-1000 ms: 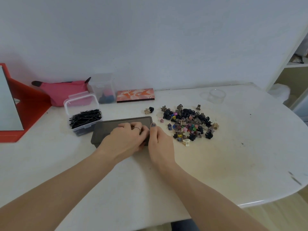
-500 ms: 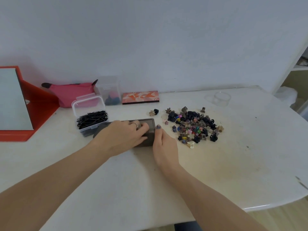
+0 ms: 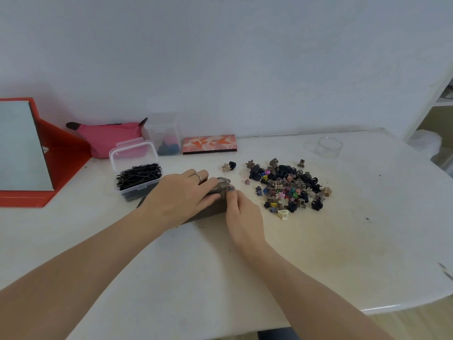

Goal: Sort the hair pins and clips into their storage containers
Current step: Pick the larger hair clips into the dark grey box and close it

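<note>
- Head view, upper left of frame: red-framed mirror (image 3: 23,148) leaning on white table (image 3: 220,278); pink pouch (image 3: 110,139), tall clear box (image 3: 164,136) and flat orange-patterned case (image 3: 209,144) lined along the wall.
- Left of centre: clear lidded tub (image 3: 133,155) packed with thin black hair pins (image 3: 139,176), lid open.
- Centre: smoky translucent rectangular box (image 3: 215,204), mostly hidden under left hand (image 3: 180,195), fingers laid flat on its lid; right hand (image 3: 241,214) curled at the box's right end, thumb tip against the corner.
- Right of centre: loose heap of small claw clips (image 3: 286,186), dark, brown and bright flower shapes; empty clear round cup (image 3: 329,146) beyond.
- Against half a second ago: box lid lifted slightly at its right end, hands otherwise in much the same spot.
</note>
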The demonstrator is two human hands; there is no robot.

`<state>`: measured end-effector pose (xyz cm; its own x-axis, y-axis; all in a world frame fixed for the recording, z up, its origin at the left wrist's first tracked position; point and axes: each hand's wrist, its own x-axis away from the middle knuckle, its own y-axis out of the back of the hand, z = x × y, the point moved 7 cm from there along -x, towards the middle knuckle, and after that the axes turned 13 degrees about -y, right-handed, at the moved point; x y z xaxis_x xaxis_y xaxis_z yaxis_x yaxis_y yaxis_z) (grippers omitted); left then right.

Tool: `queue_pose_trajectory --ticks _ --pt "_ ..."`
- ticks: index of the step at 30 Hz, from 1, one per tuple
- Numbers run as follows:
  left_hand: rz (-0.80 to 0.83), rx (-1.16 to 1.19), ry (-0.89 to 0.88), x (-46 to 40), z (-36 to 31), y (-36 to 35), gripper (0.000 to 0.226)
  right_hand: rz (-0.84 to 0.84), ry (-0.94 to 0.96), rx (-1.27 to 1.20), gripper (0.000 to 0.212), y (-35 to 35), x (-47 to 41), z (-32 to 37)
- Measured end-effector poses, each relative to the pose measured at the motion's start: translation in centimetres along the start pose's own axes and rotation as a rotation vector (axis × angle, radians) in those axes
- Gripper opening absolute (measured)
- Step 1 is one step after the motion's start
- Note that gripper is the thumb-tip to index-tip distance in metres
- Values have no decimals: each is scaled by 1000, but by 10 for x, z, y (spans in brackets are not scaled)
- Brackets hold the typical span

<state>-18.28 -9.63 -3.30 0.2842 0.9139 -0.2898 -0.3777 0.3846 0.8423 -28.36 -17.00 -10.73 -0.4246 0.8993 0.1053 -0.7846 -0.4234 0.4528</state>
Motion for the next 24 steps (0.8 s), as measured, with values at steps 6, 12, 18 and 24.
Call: queue_pose_trajectory --ticks 6,12,18,24 --pt "-20 24 18 -6 6 2 47 16 35 -22 42 1 1 0" --pt "94 190 124 19 19 -2 56 15 220 200 38 -7 2 6" --pt "320 391 355 55 34 -17 59 152 195 199 47 -15 -2 5" --pt "332 654 221 51 30 -24 52 567 104 63 128 -17 -23 12"
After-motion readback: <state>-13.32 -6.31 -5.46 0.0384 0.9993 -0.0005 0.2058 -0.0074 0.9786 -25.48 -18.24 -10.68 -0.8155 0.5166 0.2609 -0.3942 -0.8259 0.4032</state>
